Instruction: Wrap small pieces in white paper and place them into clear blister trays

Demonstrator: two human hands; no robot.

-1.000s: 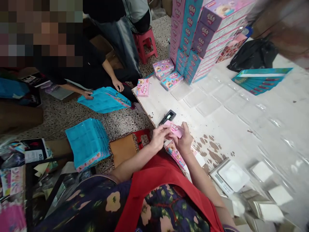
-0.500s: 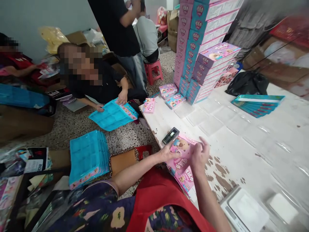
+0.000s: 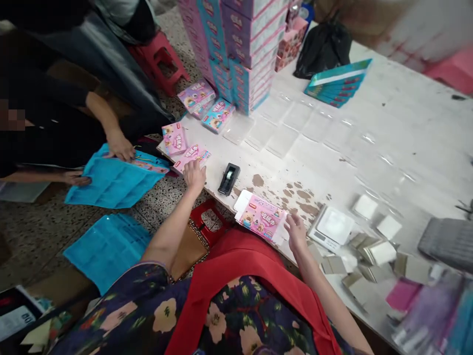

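Note:
My left hand [image 3: 194, 176] reaches to the table's left corner, its fingers bent over the near edge of a pink printed box [image 3: 191, 155]. In front of me lies a flat pink carton [image 3: 261, 217] with white end flaps sticking out. By its right end is my right hand [image 3: 296, 231], fingers apart and holding nothing; whether it touches the flap I cannot tell. Between the two pink packs sits a black tape dispenser [image 3: 228, 179]. Another pink box [image 3: 174, 138] lies just beyond my left hand.
Tall stacks of boxes [image 3: 242, 74] rise at the back. Clear plastic trays [image 3: 283, 141] spread over the white table. A small scale [image 3: 331, 228] and scattered grey-white blocks [image 3: 377, 251] are at right. Left of me, a co-worker's hands [image 3: 120, 144] hold a blue pocketed sheet [image 3: 111, 180].
My left hand has moved away to the left and is now at a pink box by the corner. My right hand has opened beside the carton. The view has tilted down.

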